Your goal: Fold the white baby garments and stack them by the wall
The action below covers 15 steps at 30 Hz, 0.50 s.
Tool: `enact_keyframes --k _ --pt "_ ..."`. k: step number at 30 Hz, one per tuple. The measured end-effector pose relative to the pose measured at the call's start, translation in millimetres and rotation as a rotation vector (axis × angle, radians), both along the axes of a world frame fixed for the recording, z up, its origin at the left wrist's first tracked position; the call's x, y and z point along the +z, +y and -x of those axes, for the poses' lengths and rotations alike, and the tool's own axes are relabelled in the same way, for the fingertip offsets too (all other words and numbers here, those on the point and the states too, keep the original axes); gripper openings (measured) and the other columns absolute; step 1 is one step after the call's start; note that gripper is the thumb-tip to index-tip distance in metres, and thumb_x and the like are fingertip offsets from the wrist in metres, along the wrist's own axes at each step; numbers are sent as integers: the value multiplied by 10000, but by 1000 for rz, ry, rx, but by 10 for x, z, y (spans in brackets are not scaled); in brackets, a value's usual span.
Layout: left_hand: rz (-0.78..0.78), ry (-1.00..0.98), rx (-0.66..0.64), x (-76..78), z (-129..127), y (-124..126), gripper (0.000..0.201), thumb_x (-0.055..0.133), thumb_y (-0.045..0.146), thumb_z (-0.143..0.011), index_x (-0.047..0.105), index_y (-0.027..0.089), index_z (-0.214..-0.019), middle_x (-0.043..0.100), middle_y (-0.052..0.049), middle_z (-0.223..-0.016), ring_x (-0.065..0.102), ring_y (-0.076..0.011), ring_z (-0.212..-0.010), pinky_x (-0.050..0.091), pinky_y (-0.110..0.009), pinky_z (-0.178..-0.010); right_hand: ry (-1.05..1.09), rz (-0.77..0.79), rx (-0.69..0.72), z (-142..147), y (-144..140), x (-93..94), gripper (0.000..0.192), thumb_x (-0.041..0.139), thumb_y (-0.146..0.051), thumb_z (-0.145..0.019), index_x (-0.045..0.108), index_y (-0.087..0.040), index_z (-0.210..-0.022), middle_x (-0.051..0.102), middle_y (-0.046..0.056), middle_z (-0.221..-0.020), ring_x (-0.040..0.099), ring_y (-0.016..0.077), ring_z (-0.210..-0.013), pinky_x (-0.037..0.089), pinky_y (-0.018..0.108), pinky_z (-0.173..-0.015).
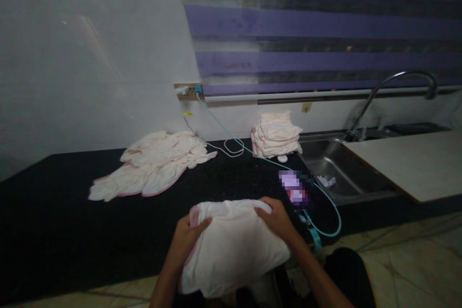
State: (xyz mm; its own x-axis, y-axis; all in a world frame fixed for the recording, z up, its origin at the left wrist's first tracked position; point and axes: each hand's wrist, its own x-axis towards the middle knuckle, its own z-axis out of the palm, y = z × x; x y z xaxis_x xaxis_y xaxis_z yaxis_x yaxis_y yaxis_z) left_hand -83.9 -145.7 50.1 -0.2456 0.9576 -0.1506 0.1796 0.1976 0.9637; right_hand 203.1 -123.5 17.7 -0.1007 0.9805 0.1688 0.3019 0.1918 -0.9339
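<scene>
Hands, left (187, 238) and right (277, 219), grip soft, rumpled pale-pink cloth (234, 245).

Head camera looks forward and down, close over the counter (54, 202).

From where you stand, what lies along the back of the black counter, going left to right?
Loose heap of pale pink cloths → coiled white cable → neat stack of folded pale pink cloths → steel sink → curved metal tap.
</scene>
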Motion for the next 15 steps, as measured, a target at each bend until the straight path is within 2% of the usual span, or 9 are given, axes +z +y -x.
enact_keyframes --k 4,7,9,12,15 --pt "-1 -83 56 78 -22 -77 556 920 588 -484 757 143 -775 779 -80 -775 730 -282 -746 606 -363 -709 34 21 -25 -52 -99 193 245 653 -394 -866 749 -169 -878 743 48 -863 662 226 -839 507 332 -800" --pt "-32 -149 -11 273 -101 -2 542 928 571 -537 780 157 -854 802 -86 -833 760 -303 -806 627 -377 -746 25 35 -68 -196 -168 533 253 679 -415 -849 767 -196 -941 766 59 -936 690 255 -909 529 345 -831" --pt "-44 -182 -85 517 -212 163 526 942 548 -550 788 163 -875 807 -87 -836 771 -315 -835 637 -382 -766 -3 11 -103 -366 -172 858 259 696 -429 -838 777 -216 -961 775 59 -962 700 261 -906 541 342 -817" --pt "-86 -310 -252 1022 -498 574 537 958 473 -579 795 164 -987 822 -95 -929 782 -311 -909 639 -388 -843 -60 -107 -170 -738 -31 1440 287 730 -459 -819 785 -238 -995 784 47 -987 711 259 -933 549 332 -832" --pt "-191 -413 -458 1529 -897 1201 587 953 389 -600 774 145 -1103 818 -125 -1052 780 -305 -979 620 -396 -922 -137 -213 -218 -1214 436 2022 368 749 -494 -803 790 -211 -1035 792 58 -983 716 249 -886 550 327 -808"
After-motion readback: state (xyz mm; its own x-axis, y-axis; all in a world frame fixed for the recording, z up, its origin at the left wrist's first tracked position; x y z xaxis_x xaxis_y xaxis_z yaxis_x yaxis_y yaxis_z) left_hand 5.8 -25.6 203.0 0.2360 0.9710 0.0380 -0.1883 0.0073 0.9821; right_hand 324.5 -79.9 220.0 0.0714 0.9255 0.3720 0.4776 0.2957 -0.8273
